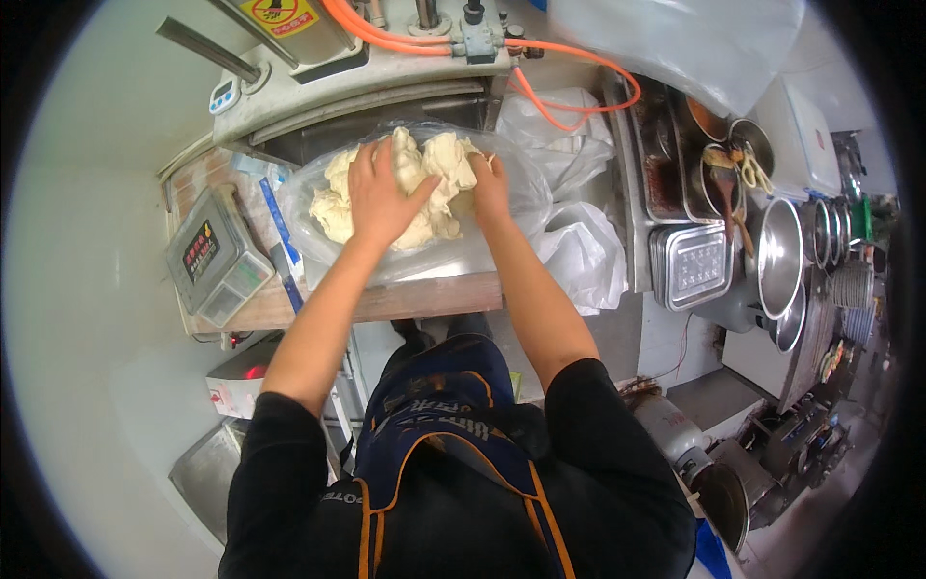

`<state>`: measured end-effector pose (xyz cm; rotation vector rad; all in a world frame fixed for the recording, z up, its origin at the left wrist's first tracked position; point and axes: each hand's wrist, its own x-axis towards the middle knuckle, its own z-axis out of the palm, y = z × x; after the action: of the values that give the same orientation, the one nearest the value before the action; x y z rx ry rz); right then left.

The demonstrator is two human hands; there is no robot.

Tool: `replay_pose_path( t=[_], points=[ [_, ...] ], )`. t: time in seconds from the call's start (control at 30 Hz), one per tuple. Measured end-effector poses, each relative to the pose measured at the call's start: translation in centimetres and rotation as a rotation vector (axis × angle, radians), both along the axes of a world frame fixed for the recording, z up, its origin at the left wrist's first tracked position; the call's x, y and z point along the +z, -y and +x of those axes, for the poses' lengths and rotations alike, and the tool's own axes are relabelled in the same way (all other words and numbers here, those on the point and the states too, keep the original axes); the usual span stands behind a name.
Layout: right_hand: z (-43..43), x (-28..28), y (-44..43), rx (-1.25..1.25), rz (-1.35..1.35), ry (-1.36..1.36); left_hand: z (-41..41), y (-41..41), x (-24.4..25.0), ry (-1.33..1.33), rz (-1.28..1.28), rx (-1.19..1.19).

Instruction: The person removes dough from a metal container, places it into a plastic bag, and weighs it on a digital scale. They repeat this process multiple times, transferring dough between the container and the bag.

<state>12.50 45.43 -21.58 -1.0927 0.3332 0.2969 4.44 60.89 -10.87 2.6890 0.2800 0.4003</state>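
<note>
A lumpy mass of pale dough (414, 224) lies on clear plastic film (524, 210) in front of me, on the wood-edged worktop (434, 298). My left hand (383, 199) rests on top of the dough, its thumb stretched out to the right. At the dough's upper right, my right hand (490, 184) curls its fingers around a lump at the edge. Its fingertips are partly hidden. Behind the dough stands a press machine (376, 87) with a dark opening.
To the left are a lidded plastic box (205, 239), a blue straight strip (278, 217) and a blue-handled blade (288, 279). Orange air hoses (398, 47) run above. White plastic bags (584, 250), stacked metal trays (694, 266) and a steel bowl (780, 257) are on the right.
</note>
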Motion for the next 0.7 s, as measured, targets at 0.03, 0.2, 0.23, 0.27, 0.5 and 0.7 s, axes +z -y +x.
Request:
replay_pose_path(
  t=[0.03,0.2,0.23,0.27,0.5,0.7],
  points=[
    [0.3,-0.6,0.0,0.041,-0.109,0.057,-0.3,-1.6,-0.4,-0.054,0.012,-0.035],
    [2.8,2.3,2.6,0.563,-0.216,-0.117,-3.7,-10.8,-2.3,-0.233,-0.033,-0.119],
    [3.7,2.9,2.2,0.584,-0.273,-0.151,-3.6,-11.0,-2.9,-0.235,-0.054,-0.120],
    [4.7,3.5,1.5,0.605,-0.328,-0.185,-3.5,-11.1,-3.6,-0.236,-0.075,-0.120],
    [-0.7,6.7,-3.7,0.483,-0.802,0.132,-5.0,-12.3,-4.5,-0.174,-0.115,-0.154],
    [-5.3,4.7,-4.7,0.441,-1.069,0.408,-7.2,-13.3,-4.6,-0.207,-0.085,-0.188]
  ],
)
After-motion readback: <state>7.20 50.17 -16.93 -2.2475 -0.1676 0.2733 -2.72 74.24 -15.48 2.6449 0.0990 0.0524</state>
